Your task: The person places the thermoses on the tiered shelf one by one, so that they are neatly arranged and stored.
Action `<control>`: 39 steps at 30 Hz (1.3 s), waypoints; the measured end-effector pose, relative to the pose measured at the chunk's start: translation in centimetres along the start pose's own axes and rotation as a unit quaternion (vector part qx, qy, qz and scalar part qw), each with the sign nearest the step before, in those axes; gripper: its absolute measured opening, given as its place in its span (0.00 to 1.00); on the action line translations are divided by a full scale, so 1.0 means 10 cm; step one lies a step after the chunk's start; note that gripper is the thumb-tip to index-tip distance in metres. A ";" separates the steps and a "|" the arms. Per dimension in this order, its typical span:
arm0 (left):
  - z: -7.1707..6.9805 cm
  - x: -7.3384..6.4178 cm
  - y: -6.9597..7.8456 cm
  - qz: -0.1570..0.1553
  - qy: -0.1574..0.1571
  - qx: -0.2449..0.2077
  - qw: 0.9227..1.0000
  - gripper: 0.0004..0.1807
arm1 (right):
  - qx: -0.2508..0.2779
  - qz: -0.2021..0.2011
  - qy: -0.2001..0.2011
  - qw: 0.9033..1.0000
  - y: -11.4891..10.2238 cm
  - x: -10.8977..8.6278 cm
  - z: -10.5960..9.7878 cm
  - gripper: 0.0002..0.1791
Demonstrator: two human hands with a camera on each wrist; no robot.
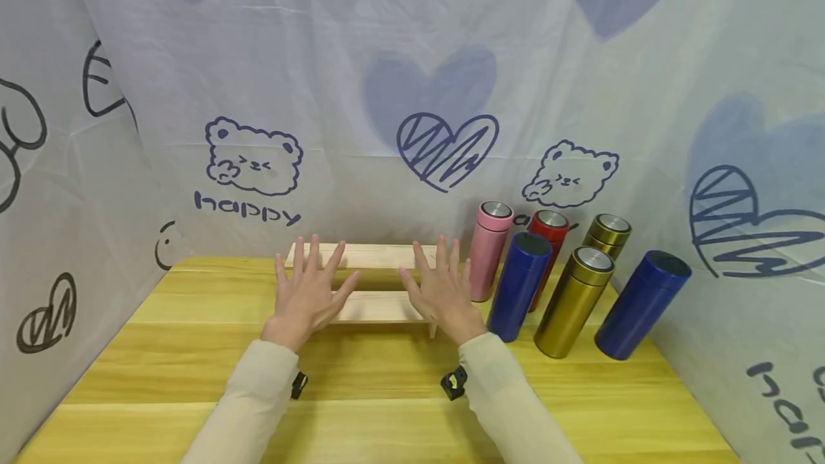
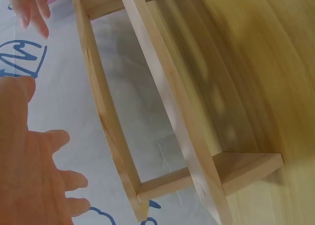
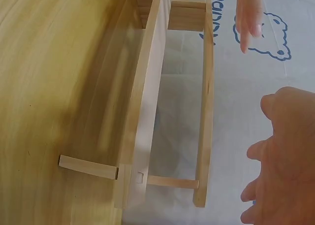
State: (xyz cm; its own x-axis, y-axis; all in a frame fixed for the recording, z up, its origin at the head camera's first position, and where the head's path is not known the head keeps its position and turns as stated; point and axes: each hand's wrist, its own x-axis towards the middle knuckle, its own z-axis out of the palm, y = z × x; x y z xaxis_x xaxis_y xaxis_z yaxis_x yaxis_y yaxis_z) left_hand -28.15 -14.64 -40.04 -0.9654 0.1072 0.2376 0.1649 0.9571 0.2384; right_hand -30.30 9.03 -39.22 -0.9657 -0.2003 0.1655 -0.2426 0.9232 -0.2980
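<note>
Both hands hover with fingers spread above a small two-tier wooden rack (image 1: 380, 306) of pale slats. My left hand (image 1: 306, 299) is over the rack's left end, and my right hand (image 1: 445, 296) is over its right end. Neither hand holds anything. In the left wrist view the left hand (image 2: 34, 161) stands apart from the rack's slats (image 2: 167, 92). The right wrist view likewise has the right hand (image 3: 285, 156) apart from the wood. Nearest to the right hand stand a pink thermos bottle (image 1: 488, 253) and a blue thermos bottle (image 1: 519, 288).
Right of the rack, a red bottle (image 1: 548, 224), a gold bottle (image 1: 573, 303), another gold bottle (image 1: 607, 231) and a second blue bottle (image 1: 642, 305) stand upright on the wooden table (image 1: 367, 421). A printed white cloth (image 1: 348, 92) hangs behind and at the sides.
</note>
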 end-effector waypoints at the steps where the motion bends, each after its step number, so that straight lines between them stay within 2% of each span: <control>1: 0.00 -0.01 -0.01 -0.001 -0.001 0.000 1.000 0.42 | 0.002 -0.001 0.001 1.000 0.00 0.00 0.00 0.38; 8: -0.02 -0.08 -0.12 -0.006 -0.002 -0.021 1.000 0.41 | 0.011 -0.010 0.019 1.000 0.00 -0.06 -0.04 0.36; 11: -0.06 -0.14 -0.18 -0.011 0.009 -0.037 0.999 0.40 | 0.035 -0.018 0.038 0.999 0.00 -0.08 -0.06 0.35; 14: -0.11 -0.22 -0.28 -0.019 0.033 -0.049 0.998 0.38 | 0.084 -0.035 0.067 0.994 0.03 -0.11 -0.12 0.35; 16: -0.15 -0.27 -0.36 -0.028 0.038 -0.059 0.997 0.38 | 0.132 -0.047 0.082 0.987 0.07 -0.13 -0.17 0.33; 21: -0.15 -0.40 -0.59 -0.054 -0.003 -0.117 0.992 0.34 | 0.215 -0.039 0.081 0.972 0.14 -0.28 -0.38 0.30; 25: -0.07 -0.46 -0.73 -0.039 -0.021 -0.189 0.981 0.30 | 0.239 -0.026 0.068 0.968 0.22 -0.40 -0.52 0.27; 28: -0.02 -0.49 -0.79 -0.040 -0.035 -0.240 0.969 0.30 | 0.240 -0.022 0.062 0.968 0.29 -0.48 -0.61 0.22; 33: 0.05 -0.55 -0.84 -0.073 -0.060 -0.290 0.952 0.30 | 0.235 -0.015 0.061 0.970 0.41 -0.59 -0.70 0.17; 37: 0.12 -0.61 -0.89 -0.101 -0.054 -0.322 0.940 0.29 | 0.239 -0.009 0.058 0.969 0.48 -0.66 -0.74 0.14; 39: 0.16 -0.64 -0.91 -0.113 -0.047 -0.347 0.930 0.27 | 0.241 -0.006 0.054 0.969 0.52 -0.68 -0.76 0.13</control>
State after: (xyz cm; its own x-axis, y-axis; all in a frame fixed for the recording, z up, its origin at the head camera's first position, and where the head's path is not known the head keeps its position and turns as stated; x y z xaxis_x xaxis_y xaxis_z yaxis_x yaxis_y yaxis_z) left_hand -23.81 -23.63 -45.26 -0.9992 -0.0214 0.0327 0.0153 0.5569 0.8304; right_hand -24.24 17.67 -34.77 -0.9533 -0.1507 0.2616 -0.2945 0.6549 -0.6960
